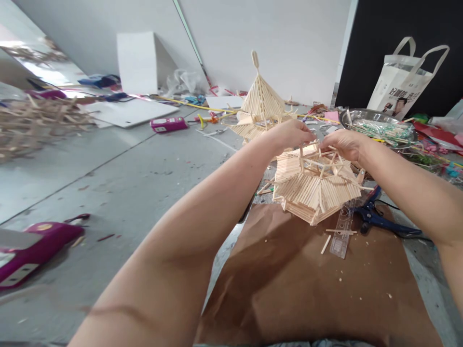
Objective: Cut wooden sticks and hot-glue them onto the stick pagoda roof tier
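A pavilion roof model [304, 188] built of pale wooden sticks stands at the far end of the brown paper, with upright posts and crossbars on its top. At the back of that open stick frame [318, 166], my left hand [294, 134] is closed, its fingertips at the post tops. My right hand [343, 144] is closed too, pinching at the frame's right rear, close to the left fingertips. What exactly lies between the fingers is partly hidden. Behind my left hand rises a second stick model, a pointed roof [263, 99] with a finial.
Brown paper [307, 289] covers the floor before me, with a clear ruler [342, 236] and loose sticks on it. A blue glue gun [383, 219] lies right. Purple devices [168, 124] lie left. A metal bowl [376, 118] and white bag [405, 82] stand back right.
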A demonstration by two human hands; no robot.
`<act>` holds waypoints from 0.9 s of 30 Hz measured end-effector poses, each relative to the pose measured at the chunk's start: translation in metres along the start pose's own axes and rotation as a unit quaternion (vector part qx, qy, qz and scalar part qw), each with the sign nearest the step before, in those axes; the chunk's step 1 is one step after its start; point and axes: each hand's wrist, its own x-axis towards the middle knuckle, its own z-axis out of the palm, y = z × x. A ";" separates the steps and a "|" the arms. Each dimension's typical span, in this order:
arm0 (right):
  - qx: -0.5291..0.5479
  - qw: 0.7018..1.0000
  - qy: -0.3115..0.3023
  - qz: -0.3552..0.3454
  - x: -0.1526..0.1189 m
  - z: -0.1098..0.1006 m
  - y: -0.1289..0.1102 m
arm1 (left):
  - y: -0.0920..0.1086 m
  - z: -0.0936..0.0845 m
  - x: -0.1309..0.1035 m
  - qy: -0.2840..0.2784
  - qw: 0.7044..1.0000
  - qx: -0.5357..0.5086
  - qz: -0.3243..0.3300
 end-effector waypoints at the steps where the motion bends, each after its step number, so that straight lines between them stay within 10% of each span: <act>1: 0.001 1.000 0.005 0.000 0.000 0.000 0.000 | -0.002 -0.001 -0.001 -0.006 1.000 -0.015 -0.015; 27: 0.002 1.000 0.008 0.005 -0.001 0.001 -0.002 | 0.001 0.011 -0.012 -0.080 0.970 -0.219 -0.074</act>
